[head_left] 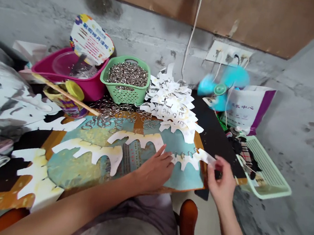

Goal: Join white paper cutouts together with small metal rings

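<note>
My left hand point(155, 168) lies flat with fingers stretched out on the left end of a white scalloped card strip point(187, 159) on the work board point(88, 162). My right hand point(222, 179) pinches the right end of the same strip, near the board's right edge. Small metal rings seem to hang along the strip's top edge. More white scalloped strips point(90, 151) lie to the left on the board. A stack of such strips point(172, 104) sits behind, beside loose metal rings point(116, 118).
A green basket point(126, 77) full of rings and a pink tub point(73, 73) stand at the back. A turquoise fan point(222, 89) spins at the right, next to a white and purple bag point(250, 106). A pale green tray point(267, 173) hangs off the right side.
</note>
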`<state>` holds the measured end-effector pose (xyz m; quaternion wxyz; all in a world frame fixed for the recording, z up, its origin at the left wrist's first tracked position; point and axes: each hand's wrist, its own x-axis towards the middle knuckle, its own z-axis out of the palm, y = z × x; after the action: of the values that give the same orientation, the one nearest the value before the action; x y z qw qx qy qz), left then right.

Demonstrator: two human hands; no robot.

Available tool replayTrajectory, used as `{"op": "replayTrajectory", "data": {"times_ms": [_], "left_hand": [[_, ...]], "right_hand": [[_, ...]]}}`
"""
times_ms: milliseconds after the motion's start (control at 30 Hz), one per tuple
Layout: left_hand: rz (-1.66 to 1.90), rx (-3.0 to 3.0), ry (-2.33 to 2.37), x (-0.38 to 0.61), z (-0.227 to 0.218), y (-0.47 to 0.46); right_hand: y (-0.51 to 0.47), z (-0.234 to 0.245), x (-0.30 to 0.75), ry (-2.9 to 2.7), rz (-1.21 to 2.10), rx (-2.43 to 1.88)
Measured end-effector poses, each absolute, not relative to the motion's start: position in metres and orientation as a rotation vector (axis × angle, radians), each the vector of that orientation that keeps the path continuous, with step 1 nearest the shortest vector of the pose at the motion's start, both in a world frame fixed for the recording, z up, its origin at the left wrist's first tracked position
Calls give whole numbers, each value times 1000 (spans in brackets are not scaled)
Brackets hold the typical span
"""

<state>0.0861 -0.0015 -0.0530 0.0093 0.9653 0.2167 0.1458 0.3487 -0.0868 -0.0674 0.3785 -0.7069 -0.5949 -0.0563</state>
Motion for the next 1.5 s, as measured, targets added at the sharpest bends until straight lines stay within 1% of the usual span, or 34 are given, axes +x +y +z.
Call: {"op": "replayTrajectory", "data": {"times_ms": [67,167,233,400,533,600,667,800,867,933,1000,1100,1167,1267,1367,1433,1500], "left_hand": [[409,3041,693,89,-58,-1],[405,3044,708,90,-64,1],[413,3033,692,88,-67,0],[425,2973,500,72,-65,-14],[376,2871,387,45,-49,-33],[401,2803,443,24,-39,-38],[501,2714,607,2,-32,-41],[671,2495,773,-33,-23,-42],[714,2334,853,-38,-21,-45],[756,2114,930,-33,-18,-48],[791,1816,988,-19,-18,-50],[851,1197,992,13,-23,-48],[941,694,990,33,-29,-42],[994,512,989,55,-40,-30],[1057,463,994,64,-48,-16],[1095,440,1015,67,-50,-10],[1115,421,1035,69,-51,-7]], "right_hand": [[-71,-67,368,-1559,-231,-1919],[-49,-71,393,-1703,-29,-1997],[-40,-73,404,-1755,13,-2010],[-34,-70,407,-1849,-38,-2021],[-38,-69,402,-1970,-113,-2066],[-43,-70,405,-1982,-176,-2102],[-50,-68,413,-1935,-205,-2158],[-59,-56,425,-1762,-311,-2360],[-59,-47,414,-1679,-368,-2327],[-53,-38,386,-1662,-270,-2159],[-42,-30,346,-1712,13,-1943],[-21,-25,280,-1845,395,-1725],[-7,-26,245,-1913,530,-1655],[3,-30,216,-1912,717,-1543],[1,-32,211,-1812,894,-1423],[-1,-30,215,-1773,923,-1404],[3,-27,221,-1745,860,-1449]]}}
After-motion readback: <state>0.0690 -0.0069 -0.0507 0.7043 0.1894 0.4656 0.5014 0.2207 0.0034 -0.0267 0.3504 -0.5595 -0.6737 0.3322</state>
